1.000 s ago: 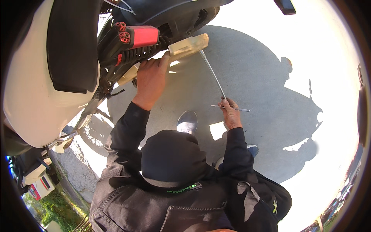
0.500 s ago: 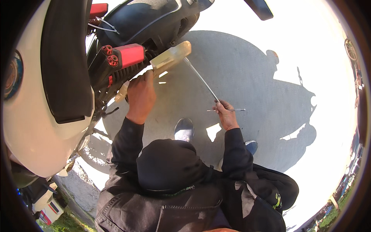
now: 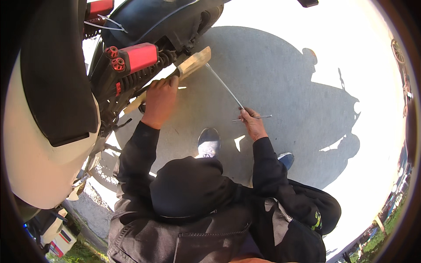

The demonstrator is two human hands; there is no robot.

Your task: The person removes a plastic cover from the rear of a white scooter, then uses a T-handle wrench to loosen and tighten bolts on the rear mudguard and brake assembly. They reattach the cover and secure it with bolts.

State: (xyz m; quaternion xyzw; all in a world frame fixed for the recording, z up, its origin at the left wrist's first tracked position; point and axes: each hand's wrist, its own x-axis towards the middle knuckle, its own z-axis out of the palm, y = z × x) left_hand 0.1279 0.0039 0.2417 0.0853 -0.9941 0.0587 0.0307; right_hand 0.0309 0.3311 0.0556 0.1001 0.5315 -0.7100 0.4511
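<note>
A person's right hand [image 3: 252, 123] grips a T-wrench [image 3: 225, 87], its tip at the end of a tan bar [image 3: 195, 62] beside a motorbike's [image 3: 48, 162] red shock [image 3: 141, 58]. The left hand [image 3: 159, 102] clasps the bar.

Left arm [image 3: 139, 151], one, dark-sleeved: is pointing forward, leaning inward toward the wrist. Left grip [image 3: 160, 101], one, bare: is showing its back, fingers curling over, lying farther forward than the right. Right arm [image 3: 267, 164], one, dark-sleeved: is pointing forward, also leaning inward. Right grip [image 3: 253, 123], one, bare: is pinching, fingers curling.
</note>
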